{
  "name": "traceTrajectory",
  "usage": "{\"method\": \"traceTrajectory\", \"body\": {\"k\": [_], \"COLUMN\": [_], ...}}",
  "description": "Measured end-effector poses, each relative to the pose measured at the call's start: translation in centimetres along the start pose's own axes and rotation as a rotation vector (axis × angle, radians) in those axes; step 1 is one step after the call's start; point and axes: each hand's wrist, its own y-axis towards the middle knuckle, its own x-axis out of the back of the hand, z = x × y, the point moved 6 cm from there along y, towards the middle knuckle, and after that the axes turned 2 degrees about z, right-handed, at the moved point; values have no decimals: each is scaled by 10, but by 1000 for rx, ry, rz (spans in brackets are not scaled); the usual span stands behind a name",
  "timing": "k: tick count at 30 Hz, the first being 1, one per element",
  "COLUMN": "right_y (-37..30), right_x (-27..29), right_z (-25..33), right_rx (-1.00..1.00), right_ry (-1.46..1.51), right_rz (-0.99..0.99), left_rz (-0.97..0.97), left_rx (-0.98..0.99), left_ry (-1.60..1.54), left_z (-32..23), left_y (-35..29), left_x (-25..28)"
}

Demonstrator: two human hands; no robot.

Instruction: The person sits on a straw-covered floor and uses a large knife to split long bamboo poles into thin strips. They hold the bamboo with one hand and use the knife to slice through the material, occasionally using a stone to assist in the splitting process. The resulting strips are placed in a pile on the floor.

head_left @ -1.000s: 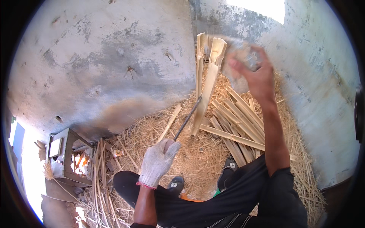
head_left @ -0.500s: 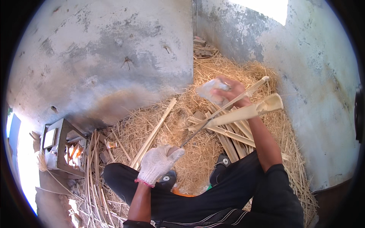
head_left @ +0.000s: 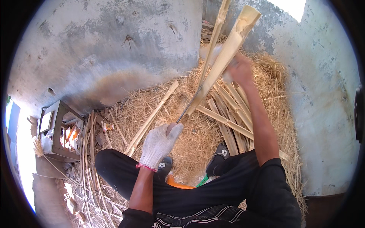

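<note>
In the lower centre, the gloved left hand is closed around a knife, its dark blade pointing up and right. The blade meets the lower end of a wide bamboo piece, which slants to the top of the frame beside a narrow bamboo strip. The blurred bare right hand is behind the wide piece, upper right of centre; its grip I cannot tell. Split bamboo lies on straw right of centre.
</note>
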Motion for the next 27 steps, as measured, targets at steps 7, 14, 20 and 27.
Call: {"method": "traceTrajectory", "body": {"k": [7, 14, 20, 27], "right_y": [-78, -50, -44, -55], "right_x": [-92, -41, 19, 52], "right_z": [0, 29, 35, 94], "right_rx": [-299, -482, -350, -260], "right_ry": [467, 486, 400, 498], "right_rz": [148, 55, -222, -245], "left_rz": [106, 21, -35, 114], "left_rx": [140, 236, 360, 275], "left_ry": [-14, -202, -339, 7], "left_z": [64, 52, 28, 47], "left_y": [31, 32, -19, -14], "left_x": [-38, 31, 84, 27]}}
